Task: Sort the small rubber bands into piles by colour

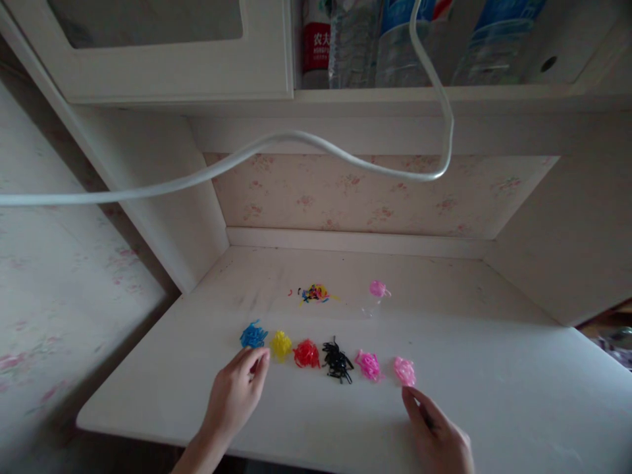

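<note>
Small piles of what look like rubber bands lie in a row on the white desktop [494,368]. From left to right they are a blue pile [253,334], a yellow pile [281,345], a red pile [307,354], a black pile [338,361], a bright pink pile [368,365] and a light pink pile [404,371]. My left hand [239,388] is closed, thumb and forefinger together, just below the blue and yellow piles. At the near edge of the light pink pile, my right hand [437,431] is pinched. Anything between either hand's fingertips is too small to make out.
Farther back lie a mixed multicoloured pile [315,293] and a pink bundle [378,288] beside some clear plastic [370,309]. A white cable [296,136] crosses in front of the upper cabinet [187,72]. Plastic bottles [355,46] stand on the shelf above.
</note>
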A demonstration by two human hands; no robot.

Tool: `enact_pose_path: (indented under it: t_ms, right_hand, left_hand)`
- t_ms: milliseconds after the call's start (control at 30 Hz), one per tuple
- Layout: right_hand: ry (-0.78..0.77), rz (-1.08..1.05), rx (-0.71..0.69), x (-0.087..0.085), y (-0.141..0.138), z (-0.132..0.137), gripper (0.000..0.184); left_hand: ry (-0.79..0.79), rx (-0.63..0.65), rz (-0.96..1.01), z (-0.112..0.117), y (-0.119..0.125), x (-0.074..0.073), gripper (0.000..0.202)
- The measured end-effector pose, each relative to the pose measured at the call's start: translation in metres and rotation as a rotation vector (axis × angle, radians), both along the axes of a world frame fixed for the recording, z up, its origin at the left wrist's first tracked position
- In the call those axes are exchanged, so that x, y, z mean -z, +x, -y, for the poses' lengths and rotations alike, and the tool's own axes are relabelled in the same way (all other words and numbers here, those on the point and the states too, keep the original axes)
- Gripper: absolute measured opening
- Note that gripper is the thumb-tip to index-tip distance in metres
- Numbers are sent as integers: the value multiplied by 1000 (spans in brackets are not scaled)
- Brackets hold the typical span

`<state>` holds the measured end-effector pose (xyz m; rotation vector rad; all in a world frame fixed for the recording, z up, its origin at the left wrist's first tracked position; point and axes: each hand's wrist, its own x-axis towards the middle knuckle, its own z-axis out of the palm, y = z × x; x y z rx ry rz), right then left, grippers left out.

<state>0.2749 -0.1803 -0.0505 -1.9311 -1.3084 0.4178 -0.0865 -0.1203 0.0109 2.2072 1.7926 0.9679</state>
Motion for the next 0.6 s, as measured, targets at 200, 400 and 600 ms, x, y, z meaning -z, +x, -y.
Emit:
enact_pose_path:
  t_ms: [200, 400, 600]
  right_hand:
    - [5, 83, -40, -6, -5, 0, 55]
    - [-24, 146, -76, -3, -5, -1, 51]
    - [-31, 186, -85, -1, -6, -3, 51]
  left_hand:
    - [-183, 146, -244, -66, 79, -36, 26]
    - [-233, 152, -350, -125, 119, -16, 24]
    - [-249, 104, -406, -149, 128, -3, 26]
